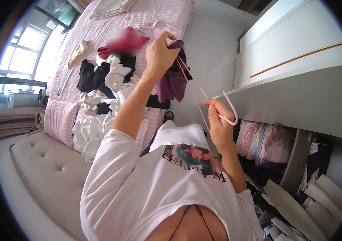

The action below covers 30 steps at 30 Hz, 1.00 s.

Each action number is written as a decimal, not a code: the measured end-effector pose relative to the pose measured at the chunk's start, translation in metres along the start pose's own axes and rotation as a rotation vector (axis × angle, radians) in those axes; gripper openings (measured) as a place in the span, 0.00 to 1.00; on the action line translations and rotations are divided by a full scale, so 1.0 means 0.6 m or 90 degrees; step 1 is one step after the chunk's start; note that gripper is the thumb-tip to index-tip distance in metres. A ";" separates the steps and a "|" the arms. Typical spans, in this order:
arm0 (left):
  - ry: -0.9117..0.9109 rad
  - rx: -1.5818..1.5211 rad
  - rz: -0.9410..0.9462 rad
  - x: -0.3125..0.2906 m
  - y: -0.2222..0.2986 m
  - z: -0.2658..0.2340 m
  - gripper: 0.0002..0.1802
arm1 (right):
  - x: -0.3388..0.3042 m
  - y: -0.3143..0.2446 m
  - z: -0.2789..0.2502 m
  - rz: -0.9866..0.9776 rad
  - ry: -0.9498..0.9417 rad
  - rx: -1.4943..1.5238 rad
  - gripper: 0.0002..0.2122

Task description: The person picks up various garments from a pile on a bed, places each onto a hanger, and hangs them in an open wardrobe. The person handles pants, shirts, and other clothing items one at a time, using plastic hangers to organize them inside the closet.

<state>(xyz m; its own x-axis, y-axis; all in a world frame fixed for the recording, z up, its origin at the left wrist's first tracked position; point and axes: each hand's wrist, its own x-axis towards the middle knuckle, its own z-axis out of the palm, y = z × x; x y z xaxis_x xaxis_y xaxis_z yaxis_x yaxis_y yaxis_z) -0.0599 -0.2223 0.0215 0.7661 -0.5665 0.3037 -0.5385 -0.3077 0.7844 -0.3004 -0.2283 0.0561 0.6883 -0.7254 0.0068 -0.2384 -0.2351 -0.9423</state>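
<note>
My left hand (162, 53) is closed on a dark purple garment (171, 85), which hangs down beside the bed. A pink clothes hanger (195, 81) runs from that garment toward my body. Around its neck, just under the curved hook, my right hand (220, 122) is wrapped. The far end of the hanger lies against the garment near my left fingers; how deep it reaches into the cloth is hidden. Which kind of garment it is, I cannot tell.
On the bed (86, 24) with its pink patterned sheet lie heaped white and black clothes (112, 80) and a red garment (124, 42). A tufted beige headboard (50, 164) stands at the left. To the right is a wardrobe (295, 96) with folded pink clothes (265, 140) inside.
</note>
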 end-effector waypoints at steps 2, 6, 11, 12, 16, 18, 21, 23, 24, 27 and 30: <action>-0.007 0.013 0.026 -0.009 0.011 0.002 0.14 | 0.014 0.004 0.008 0.032 -0.002 0.047 0.07; 0.028 -0.014 0.143 -0.036 0.029 0.002 0.14 | 0.057 0.000 0.023 0.058 -0.014 0.065 0.07; 0.029 -0.047 0.163 -0.052 0.063 -0.021 0.12 | 0.107 0.023 0.028 0.047 0.039 0.049 0.07; 0.058 -0.041 0.166 -0.049 0.054 -0.025 0.12 | 0.107 0.015 0.025 0.041 0.050 0.063 0.07; 0.105 -0.038 0.130 -0.053 0.021 -0.041 0.14 | 0.073 -0.055 -0.016 0.025 0.011 0.200 0.08; 0.120 -0.072 0.188 -0.060 0.036 -0.034 0.16 | 0.079 -0.052 -0.014 -0.054 0.026 0.103 0.09; 0.110 -0.085 0.323 -0.072 0.072 -0.017 0.19 | 0.121 -0.016 0.015 -0.024 0.063 0.132 0.08; 0.107 -0.084 0.346 -0.079 0.071 -0.008 0.20 | 0.129 -0.026 0.014 -0.026 0.096 0.259 0.07; 0.129 -0.091 0.319 -0.086 0.065 -0.005 0.20 | 0.127 -0.049 0.007 -0.045 0.110 0.318 0.07; 0.111 -0.069 0.163 -0.109 0.049 0.005 0.24 | 0.125 -0.094 0.001 -0.120 0.127 0.387 0.07; 0.138 -0.078 0.067 -0.128 0.002 0.049 0.27 | 0.131 -0.116 0.002 -0.183 0.124 0.418 0.07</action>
<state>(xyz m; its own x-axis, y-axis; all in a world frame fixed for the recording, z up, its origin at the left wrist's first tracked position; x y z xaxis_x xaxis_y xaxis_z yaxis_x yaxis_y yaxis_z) -0.1297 -0.2016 -0.0165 0.7726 -0.4099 0.4849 -0.5826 -0.1542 0.7980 -0.2288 -0.2680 0.1219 0.5135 -0.8094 0.2850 0.4337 -0.0419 -0.9001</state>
